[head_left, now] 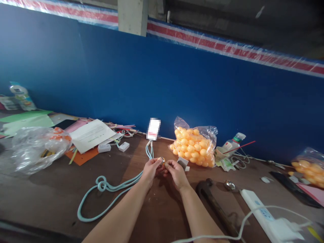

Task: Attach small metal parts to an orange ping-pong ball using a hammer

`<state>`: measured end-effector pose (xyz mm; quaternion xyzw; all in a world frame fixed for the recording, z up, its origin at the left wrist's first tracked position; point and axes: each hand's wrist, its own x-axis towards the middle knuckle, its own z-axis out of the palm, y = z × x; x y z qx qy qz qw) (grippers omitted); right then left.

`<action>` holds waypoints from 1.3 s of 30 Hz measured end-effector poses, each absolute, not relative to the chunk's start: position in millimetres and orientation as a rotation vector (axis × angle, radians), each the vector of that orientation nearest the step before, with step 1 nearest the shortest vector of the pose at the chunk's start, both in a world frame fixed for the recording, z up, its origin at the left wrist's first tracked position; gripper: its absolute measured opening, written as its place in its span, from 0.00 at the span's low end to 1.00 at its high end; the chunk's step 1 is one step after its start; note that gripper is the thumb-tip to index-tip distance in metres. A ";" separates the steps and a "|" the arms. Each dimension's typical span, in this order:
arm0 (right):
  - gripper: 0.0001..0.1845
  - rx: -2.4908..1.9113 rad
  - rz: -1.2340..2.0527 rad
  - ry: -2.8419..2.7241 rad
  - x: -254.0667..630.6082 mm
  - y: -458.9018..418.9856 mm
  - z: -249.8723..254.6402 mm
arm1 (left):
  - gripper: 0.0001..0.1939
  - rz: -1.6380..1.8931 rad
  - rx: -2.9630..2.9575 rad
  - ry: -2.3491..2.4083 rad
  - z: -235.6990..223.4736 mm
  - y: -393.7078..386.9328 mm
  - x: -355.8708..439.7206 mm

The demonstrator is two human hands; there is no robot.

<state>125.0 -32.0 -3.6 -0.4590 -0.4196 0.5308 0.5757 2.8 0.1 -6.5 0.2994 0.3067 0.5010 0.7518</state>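
My left hand (pixel 151 168) pinches a small shiny metal piece (pixel 162 161) between thumb and fingers above the middle of the brown table. My right hand (pixel 177 172) comes in from the other side, its thumb and fingertips pressed together at the edge of the piece. A tiny yellowish bit shows at the right fingertips, too small to name. Behind the hands, a light blue cord (pixel 88 216) runs in a loop across the table to a blurred white card (pixel 153 129) leaning against the blue panel. A small grey square (pixel 182 163) lies just beyond my right hand.
A clear bag of orange balls (pixel 192 146) stands behind my right hand. To the right lie a hammer (pixel 215 202), another shiny metal piece (pixel 229 184) and a white power strip (pixel 260 212) with its cable. Papers (pixel 91 135) and a plastic bag (pixel 37 148) cover the left.
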 end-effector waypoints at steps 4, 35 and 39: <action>0.12 -1.037 1.277 -0.987 125.3 -32.5 -4.1 | 0.15 1.058 0.652 0.666 -6.0 0.0 3.6; 0.14 -1.066 1.293 -1.110 127.9 -33.3 -1.5 | 0.15 1.093 0.627 0.743 2.1 -4.3 3.7; 0.15 -1.135 1.169 -1.217 128.5 -35.2 3.1 | 0.16 1.101 0.621 0.718 4.1 -5.6 3.1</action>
